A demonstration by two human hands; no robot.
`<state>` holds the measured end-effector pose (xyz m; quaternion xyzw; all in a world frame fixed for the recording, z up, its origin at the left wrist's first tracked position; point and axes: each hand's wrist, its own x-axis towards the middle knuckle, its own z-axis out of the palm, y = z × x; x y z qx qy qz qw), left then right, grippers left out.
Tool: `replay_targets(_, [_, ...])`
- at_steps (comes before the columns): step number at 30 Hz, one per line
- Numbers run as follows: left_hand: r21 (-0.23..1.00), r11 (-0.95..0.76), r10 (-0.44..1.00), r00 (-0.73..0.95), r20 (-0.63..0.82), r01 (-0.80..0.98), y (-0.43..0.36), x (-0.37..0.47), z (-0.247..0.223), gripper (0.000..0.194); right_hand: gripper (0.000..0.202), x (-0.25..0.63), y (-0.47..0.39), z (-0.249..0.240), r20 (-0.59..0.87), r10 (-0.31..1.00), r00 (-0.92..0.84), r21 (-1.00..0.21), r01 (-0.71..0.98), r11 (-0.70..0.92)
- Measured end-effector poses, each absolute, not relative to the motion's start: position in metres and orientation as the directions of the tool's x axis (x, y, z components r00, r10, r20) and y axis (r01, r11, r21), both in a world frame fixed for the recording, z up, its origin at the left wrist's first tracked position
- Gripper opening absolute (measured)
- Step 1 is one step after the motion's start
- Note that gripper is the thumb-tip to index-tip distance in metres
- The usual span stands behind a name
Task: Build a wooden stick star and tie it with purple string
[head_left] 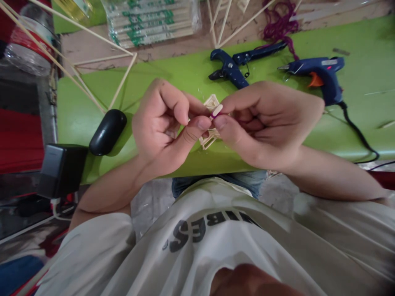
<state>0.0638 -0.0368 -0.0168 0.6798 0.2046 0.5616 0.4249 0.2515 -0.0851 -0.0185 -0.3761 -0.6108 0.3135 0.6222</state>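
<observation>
Just above the green tabletop, my two hands meet fingertip to fingertip. A small pale wooden stick piece (217,110) with a rounded end and purple yarn around it shows between them. My right hand (268,123) pinches it between thumb and forefinger. My left hand (169,127) is closed too, its thumb and fingertips pressed against the yarn-wrapped side; its exact hold is partly hidden. Below the hands lies a small frame of thin wooden sticks (210,142), largely covered by the fingers.
Ahead lie a blue-handled cutter (230,68) and a blue glue gun (324,74) with its cord. Purple yarn (279,20), packaged chopsticks (151,22) and a large stick frame (123,80) are farther back. A black oval case (108,132) and black box (63,168) stand left.
</observation>
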Motion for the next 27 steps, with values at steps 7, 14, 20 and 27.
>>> replay_targets(7, [0.788,-0.569,0.746,0.256,0.615,-0.235,-0.032,0.07,-0.023,0.041,0.021,0.25,-0.078,-0.02,0.589,0.806,0.048,-0.808,0.059,0.587])
replay_targets(14, [0.914,-0.4,0.84,0.371,0.396,-0.071,-0.044,0.054,0.0,0.033,0.013,0.245,-0.075,-0.017,0.56,0.825,0.074,-0.818,-0.105,0.565])
replay_targets(20, [0.946,-0.232,0.825,0.47,0.314,-0.226,-0.045,0.061,0.023,0.053,0.021,0.251,-0.078,-0.006,0.519,0.851,0.077,-0.854,-0.002,0.52])
replay_targets(27, [0.935,-0.266,0.811,0.47,0.348,-0.233,-0.041,0.068,0.011,0.058,0.02,0.249,-0.083,-0.006,0.467,0.879,0.1,-0.884,0.047,0.465])
